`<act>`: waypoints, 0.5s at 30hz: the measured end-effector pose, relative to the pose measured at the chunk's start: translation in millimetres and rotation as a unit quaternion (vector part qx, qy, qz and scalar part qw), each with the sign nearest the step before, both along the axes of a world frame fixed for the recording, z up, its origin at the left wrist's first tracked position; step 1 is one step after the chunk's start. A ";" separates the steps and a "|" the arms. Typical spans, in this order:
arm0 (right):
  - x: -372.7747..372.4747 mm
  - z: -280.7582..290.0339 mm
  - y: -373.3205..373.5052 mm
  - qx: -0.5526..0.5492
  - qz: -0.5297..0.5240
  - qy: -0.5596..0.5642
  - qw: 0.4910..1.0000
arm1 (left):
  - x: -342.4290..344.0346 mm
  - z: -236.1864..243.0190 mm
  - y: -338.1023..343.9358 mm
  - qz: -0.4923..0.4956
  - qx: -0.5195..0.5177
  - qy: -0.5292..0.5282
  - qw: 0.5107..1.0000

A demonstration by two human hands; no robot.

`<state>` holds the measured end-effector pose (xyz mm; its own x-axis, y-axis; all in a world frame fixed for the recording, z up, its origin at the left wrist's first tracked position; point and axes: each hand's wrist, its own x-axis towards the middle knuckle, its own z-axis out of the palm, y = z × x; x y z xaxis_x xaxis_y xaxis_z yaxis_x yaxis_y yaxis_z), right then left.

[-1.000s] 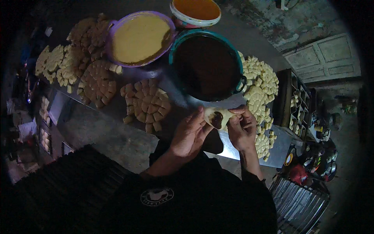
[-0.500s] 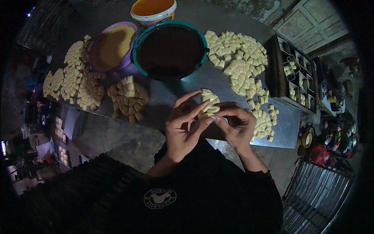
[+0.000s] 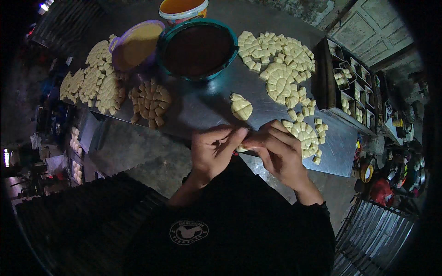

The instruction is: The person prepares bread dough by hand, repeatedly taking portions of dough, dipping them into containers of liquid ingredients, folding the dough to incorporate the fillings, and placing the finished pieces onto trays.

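My left hand point(image 3: 215, 152) and my right hand point(image 3: 277, 154) meet at the front of the steel table, fingertips pressed together on a pale piece of dough point(image 3: 241, 148), mostly hidden behind them. Just beyond them lies a small group of dough pieces point(image 3: 241, 108). Further back stand a teal tub of dark brown filling point(image 3: 197, 49) and a purple tub of yellow contents point(image 3: 134, 45). Clusters of cut dough point(image 3: 282, 82) cover the right of the table; more, some in shadow point(image 3: 151, 103), lie to the left.
An orange-filled bucket point(image 3: 183, 9) stands at the back. A dark rack with moulds holding dough point(image 3: 350, 87) borders the table's right side. Trays of dough balls point(image 3: 76, 156) sit lower left, stacked metal trays point(image 3: 363, 230) lower right, and pans point(image 3: 405, 175) at far right.
The dough that lay spread with brown filling a second ago is now closed between my fingertips. My hands have drawn together and slightly downward, uncovering the small dough group. The view has shifted.
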<state>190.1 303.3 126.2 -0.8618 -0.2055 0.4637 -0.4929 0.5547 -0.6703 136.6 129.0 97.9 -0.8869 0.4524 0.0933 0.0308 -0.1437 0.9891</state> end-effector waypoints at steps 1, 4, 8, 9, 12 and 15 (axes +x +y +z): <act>1.3 1.5 -2.3 -0.017 -0.016 -0.006 1.000 | 3.5 -2.1 -2.4 -0.017 0.053 0.000 0.998; 1.2 10.4 -11.8 -0.033 -0.066 0.008 0.997 | -1.0 -7.7 -7.7 -0.070 0.104 0.065 0.990; -6.2 -8.7 -14.0 -0.238 0.008 -0.065 0.969 | -14.3 -20.2 -23.8 -0.085 0.018 0.082 0.993; -10.5 -3.3 -19.2 -0.200 0.019 -0.068 0.977 | -15.2 -22.4 -29.8 -0.082 -0.013 0.046 0.995; -27.8 4.9 -39.1 -0.106 0.028 -0.064 0.992 | -20.0 -34.5 -30.9 -0.065 0.185 -0.129 0.972; -42.4 -4.5 -50.0 -0.016 -0.034 -0.051 0.998 | -40.2 -37.4 -44.9 -0.146 0.259 -0.269 0.916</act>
